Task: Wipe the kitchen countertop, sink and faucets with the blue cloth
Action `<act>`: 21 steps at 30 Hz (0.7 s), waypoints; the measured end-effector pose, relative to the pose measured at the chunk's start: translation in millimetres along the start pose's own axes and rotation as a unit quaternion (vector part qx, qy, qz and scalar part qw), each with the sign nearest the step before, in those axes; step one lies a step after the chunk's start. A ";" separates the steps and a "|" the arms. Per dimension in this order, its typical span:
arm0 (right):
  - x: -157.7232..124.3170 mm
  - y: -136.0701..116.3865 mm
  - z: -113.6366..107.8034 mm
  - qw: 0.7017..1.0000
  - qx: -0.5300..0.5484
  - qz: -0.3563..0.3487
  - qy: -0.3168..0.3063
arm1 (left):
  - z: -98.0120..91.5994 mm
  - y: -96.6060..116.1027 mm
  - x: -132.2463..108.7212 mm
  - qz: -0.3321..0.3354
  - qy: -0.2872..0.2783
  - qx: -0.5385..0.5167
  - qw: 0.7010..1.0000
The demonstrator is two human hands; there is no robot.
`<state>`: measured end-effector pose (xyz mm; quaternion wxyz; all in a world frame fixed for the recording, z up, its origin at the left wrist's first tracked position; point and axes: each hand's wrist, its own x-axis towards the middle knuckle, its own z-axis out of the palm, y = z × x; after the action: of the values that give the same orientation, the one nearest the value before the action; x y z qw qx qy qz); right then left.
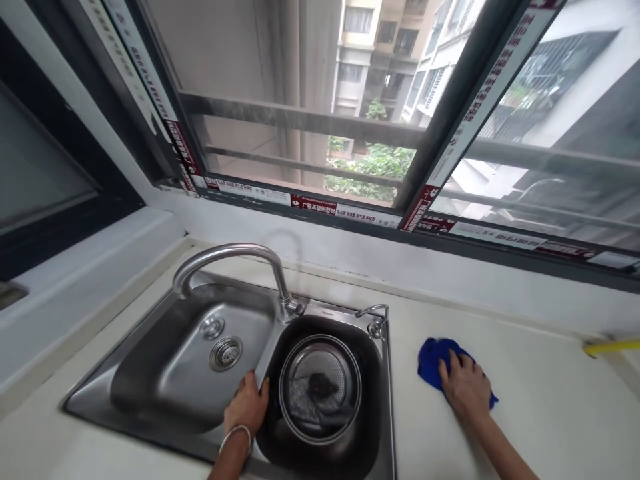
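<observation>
My left hand (246,405) is closed over the divider (270,360) between the two sink basins, a bracelet round its wrist. Just right of it, a round metal strainer (358,393) sits in the right basin, holding a dark scrubber-like clump (323,385) and some crumpled clear plastic (305,407). Out on the pale countertop, my right hand (466,387) presses down on a bunched blue cloth (431,363). Its fingers curl onto the fabric, which sticks out on both sides of the hand.
A curved steel faucet (235,251) arches over the left basin (190,373). A smaller thin tap (383,313) stands at the sink's back right corner. Behind the counter (530,400) run a white ledge and a window frame (320,207). A yellow pipe (613,347) lies at the far right.
</observation>
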<state>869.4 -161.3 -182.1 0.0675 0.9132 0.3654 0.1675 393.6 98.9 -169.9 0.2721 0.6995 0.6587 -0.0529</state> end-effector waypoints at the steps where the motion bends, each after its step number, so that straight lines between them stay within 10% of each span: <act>1: -14.8 -3.3 -4.8 1.000 -0.003 0.003 0.001 | -0.1 0.5 -0.5 0.003 0.003 -0.001 1.000; 13: -131.3 -49.3 -64.2 0.988 0.136 0.067 -0.042 | 4.8 -7.4 15.0 0.041 -0.006 -0.085 0.996; 21: -134.4 -115.1 -111.0 0.833 0.513 0.125 -0.165 | -11.7 -65.1 8.0 0.156 -0.024 -0.271 0.950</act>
<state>664.8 -170.7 -141.1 -0.3724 0.8690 0.2646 -0.1903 329.5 110.3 -183.7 0.4720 0.6923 0.5239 0.1535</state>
